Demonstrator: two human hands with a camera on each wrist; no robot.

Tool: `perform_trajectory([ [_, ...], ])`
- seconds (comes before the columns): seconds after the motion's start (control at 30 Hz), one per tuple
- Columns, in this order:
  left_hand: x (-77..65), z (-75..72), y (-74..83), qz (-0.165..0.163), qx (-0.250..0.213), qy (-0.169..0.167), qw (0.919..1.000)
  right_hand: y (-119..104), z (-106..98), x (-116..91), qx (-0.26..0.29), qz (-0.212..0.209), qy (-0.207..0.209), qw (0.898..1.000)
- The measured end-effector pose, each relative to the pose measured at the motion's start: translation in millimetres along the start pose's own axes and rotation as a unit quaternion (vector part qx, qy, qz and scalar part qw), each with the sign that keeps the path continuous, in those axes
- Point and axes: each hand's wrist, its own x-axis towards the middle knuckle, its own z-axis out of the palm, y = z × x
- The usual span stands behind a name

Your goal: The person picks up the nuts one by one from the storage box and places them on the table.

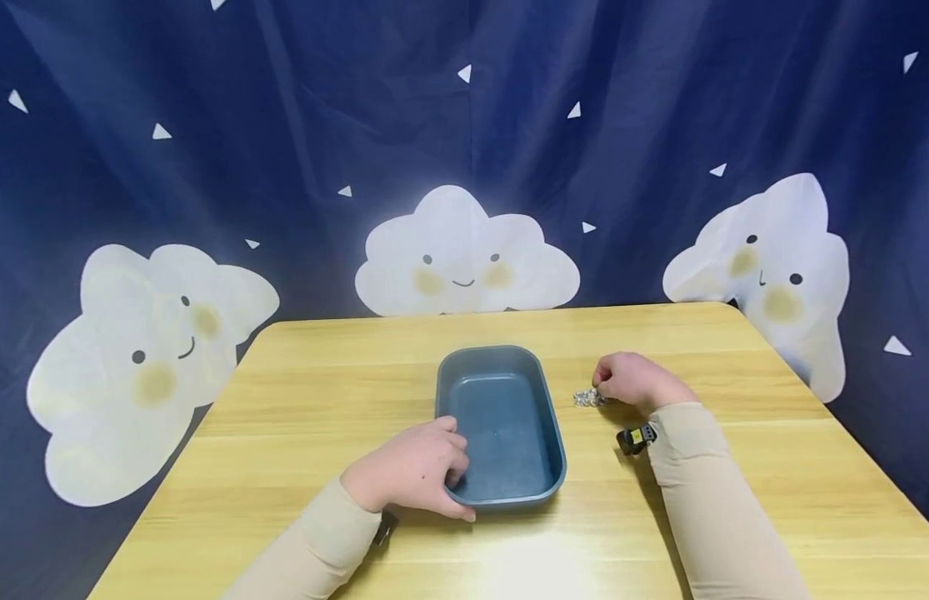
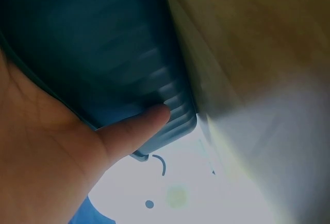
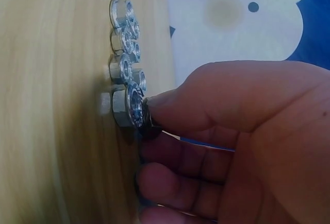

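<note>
A dark teal plastic bin (image 1: 501,433) stands on the table, its inside bare. My left hand (image 1: 419,467) grips its near left corner, fingers curled over the rim and the thumb (image 2: 136,131) along the ribbed outer wall. Right of the bin, several shiny metal flange nuts (image 3: 122,67) lie bunched on the tabletop. My right hand (image 1: 631,379) is at the right end of this bunch. Its thumb and forefinger pinch a nut (image 3: 149,123), mostly hidden and dark in shadow, right beside the large front nut (image 3: 127,108). The other fingers are curled beneath.
The light wood table (image 1: 322,383) reaches back to a dark blue curtain (image 1: 404,100) printed with smiling clouds and white triangles. A black wrist camera (image 1: 635,439) sits by the right cuff, low over the tabletop.
</note>
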Motion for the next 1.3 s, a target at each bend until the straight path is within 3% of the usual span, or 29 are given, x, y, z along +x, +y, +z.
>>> perform_trajectory([
  [0.53,-0.5,-0.4,0.3,0.003,0.000,0.006,1.0000,-1.4,-1.4,-0.8,-0.014,-0.008,0.001,1.000],
  [0.97,-6.9,5.9,-11.4,0.000,0.000,0.016,0.9999,-10.7,-2.6,2.2,-0.024,-0.023,0.026,0.999],
  [1.3,-7.1,1.5,-17.7,-0.018,-0.067,0.030,0.9971,-21.9,-9.3,2.2,-0.041,-0.056,0.067,0.995],
])
